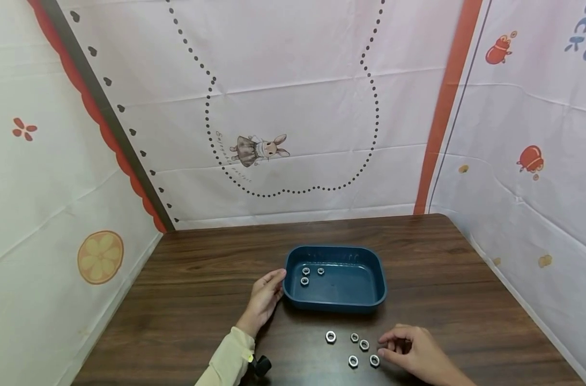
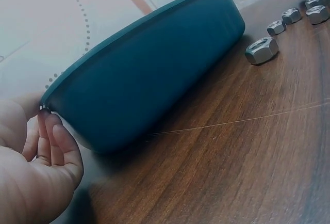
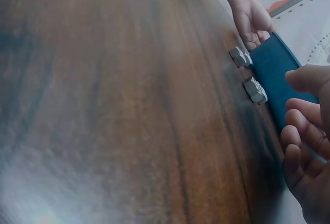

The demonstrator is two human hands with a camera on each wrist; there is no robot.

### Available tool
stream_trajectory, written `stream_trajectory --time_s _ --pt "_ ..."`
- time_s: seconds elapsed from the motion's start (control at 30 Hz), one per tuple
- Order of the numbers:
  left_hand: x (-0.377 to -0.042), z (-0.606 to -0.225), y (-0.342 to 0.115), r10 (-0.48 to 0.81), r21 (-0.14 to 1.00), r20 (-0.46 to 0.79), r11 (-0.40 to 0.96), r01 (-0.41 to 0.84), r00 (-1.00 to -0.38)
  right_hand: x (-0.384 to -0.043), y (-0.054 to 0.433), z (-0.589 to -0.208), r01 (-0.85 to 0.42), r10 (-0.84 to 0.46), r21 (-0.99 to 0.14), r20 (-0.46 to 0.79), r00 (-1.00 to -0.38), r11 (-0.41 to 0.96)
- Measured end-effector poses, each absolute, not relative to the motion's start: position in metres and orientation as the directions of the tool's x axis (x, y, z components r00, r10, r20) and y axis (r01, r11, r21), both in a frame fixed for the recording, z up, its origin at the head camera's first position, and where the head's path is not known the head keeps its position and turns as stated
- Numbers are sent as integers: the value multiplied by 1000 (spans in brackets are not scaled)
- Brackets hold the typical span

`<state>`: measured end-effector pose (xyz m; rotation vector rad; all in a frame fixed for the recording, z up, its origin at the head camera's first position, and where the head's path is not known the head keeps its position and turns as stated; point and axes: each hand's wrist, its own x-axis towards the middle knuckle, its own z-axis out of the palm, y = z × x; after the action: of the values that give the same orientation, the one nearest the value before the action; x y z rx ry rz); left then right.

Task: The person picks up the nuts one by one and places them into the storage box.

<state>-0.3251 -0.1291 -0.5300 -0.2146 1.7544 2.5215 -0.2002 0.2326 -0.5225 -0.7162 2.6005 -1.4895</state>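
While five nuts [image 1: 364, 349] are lying near on the desk [image 1: 201, 300], the right hand [image 1: 418, 354] is curving beside them, half-open, seemingly empty; beyond, the left hand [image 1: 265, 300] is pinching the tray [image 1: 333, 307] at its left, presumably steadying it, three more nuts [image 1: 304, 284] sitting inside.

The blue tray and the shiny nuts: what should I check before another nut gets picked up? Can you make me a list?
1. Left hand steadying the blue tray: ok, it grips the rim at the tray's left end.
2. Tray sitting open side up: ok.
3. Right hand free to pick: ok, no nut shows between its thumb and fingers.
4. Right hand around a nut: not ok yet, it is just beside the nearest ones.
5. All the hex nuts inside the tray: not ok, three are in and five are on the tabletop.
6. Nothing hidden under the right hand: cannot tell, it covers that spot.
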Motion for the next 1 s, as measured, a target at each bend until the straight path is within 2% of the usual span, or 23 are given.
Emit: stream_trajectory --time_s 0.57,1.0 --pt "-325 -530 -129 -35 929 -149 -348 -128 -988 -197 231 -537 -517 -468 -757 317 -825 398" --pt "-324 -529 -128 -29 924 -144 -362 -123 -989 -197 227 -534 -543 -519 -688 276 -809 481"
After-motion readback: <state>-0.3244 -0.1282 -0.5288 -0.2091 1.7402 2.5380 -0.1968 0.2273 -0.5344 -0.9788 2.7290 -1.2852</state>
